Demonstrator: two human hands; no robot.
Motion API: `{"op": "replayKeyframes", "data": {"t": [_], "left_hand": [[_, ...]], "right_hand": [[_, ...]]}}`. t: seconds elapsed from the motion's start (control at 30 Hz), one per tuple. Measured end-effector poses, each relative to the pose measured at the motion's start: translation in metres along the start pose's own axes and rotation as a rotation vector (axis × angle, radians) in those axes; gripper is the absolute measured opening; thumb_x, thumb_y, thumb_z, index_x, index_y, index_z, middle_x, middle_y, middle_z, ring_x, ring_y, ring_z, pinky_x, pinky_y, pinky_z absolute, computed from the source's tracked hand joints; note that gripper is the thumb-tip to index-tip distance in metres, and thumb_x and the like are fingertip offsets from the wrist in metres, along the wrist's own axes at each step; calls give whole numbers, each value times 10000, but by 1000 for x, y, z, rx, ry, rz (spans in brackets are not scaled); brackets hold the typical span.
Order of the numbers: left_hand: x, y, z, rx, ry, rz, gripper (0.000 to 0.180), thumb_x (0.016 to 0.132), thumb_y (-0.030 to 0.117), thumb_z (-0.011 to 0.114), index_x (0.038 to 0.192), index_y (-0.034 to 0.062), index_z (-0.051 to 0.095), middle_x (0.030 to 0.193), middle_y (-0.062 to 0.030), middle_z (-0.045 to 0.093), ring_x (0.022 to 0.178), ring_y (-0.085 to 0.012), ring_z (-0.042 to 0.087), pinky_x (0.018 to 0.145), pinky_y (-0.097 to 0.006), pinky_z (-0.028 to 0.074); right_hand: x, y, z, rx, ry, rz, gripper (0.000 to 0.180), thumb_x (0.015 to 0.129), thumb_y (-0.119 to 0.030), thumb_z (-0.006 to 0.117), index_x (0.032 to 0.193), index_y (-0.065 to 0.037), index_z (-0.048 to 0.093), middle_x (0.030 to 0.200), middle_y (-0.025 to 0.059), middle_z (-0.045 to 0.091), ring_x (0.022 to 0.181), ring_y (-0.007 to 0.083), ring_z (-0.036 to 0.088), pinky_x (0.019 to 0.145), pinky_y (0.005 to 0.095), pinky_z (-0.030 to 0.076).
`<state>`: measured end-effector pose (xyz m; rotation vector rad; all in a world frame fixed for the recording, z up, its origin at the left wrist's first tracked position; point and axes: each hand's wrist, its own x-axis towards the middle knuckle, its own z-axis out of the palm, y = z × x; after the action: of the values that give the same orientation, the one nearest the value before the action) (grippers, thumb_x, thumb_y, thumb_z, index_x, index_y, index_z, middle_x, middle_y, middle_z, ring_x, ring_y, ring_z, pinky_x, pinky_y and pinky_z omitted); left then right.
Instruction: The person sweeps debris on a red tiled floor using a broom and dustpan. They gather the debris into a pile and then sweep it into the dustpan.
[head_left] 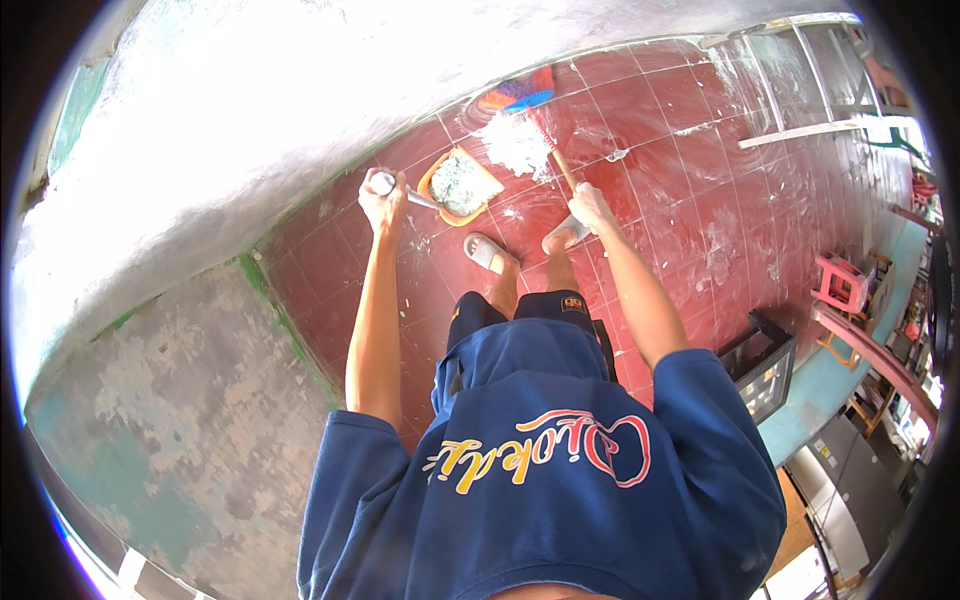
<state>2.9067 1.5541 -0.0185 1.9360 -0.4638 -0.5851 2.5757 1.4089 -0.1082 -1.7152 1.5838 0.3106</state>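
Observation:
My left hand [385, 203] is closed round the pale handle of an orange-yellow dustpan [491, 187], which rests on the red tiles beyond my feet. Whitish-green debris [462, 187] lies inside the pan. In my right hand [592, 207] is the wooden handle of a broom [523, 92], whose bristles are red and blue. Those bristles touch the floor near the foot of the wall, at the far side of a white heap of flakes and powder [515, 143]. This heap sits just right of the dustpan, apart from it.
A white and grey wall [260, 110] runs along the left and far side. White dust and smears cover the red tiled floor [690, 190]. At the right are a white metal frame [800, 130], a pink stool [842, 283] and a black-framed object [762, 365].

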Motion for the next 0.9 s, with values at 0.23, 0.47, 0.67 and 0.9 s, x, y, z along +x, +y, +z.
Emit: {"op": "replayKeyframes", "data": {"t": [0.23, 0.47, 0.67, 0.9], "left_hand": [[17, -30, -40, -46, 35, -76, 216, 768, 142, 760, 811, 33, 579, 715, -29, 598, 630, -112, 582, 609, -261, 477], [-24, -43, -79, -96, 195, 42, 398, 769, 103, 760, 1063, 41, 499, 990, -100, 635, 941, -175, 617, 850, -317, 488], [-40, -49, -79, -56, 146, 91, 503, 740, 108, 783, 1133, 44, 476, 1089, -116, 583, 1024, -212, 590, 913, -351, 467], [-58, -40, -104, -30, 135, 110, 591, 774, 123, 758, 1254, 89, 416, 1261, -115, 527, 1207, -235, 482, 1007, -450, 390]], "right_hand": [[-15, 22, 21, -308, -183, -128, 297, 803, -129, 518, 1026, 55, 589, 894, 287, 636, 857, 404, 636, 719, 454, 527], [-67, 12, -13, -28, -140, -110, 266, 851, -93, 475, 1078, -1, 580, 632, 197, 608, 466, 276, 606, 386, 385, 454], [6, 14, 63, -283, -143, -463, 255, 830, -113, 514, 1037, 19, 585, 830, 235, 642, 726, 314, 661, 580, 411, 529], [-16, -24, 28, -257, -105, -145, 244, 818, -151, 531, 966, 10, 640, 937, 289, 642, 931, 395, 640, 800, 468, 517]]}}
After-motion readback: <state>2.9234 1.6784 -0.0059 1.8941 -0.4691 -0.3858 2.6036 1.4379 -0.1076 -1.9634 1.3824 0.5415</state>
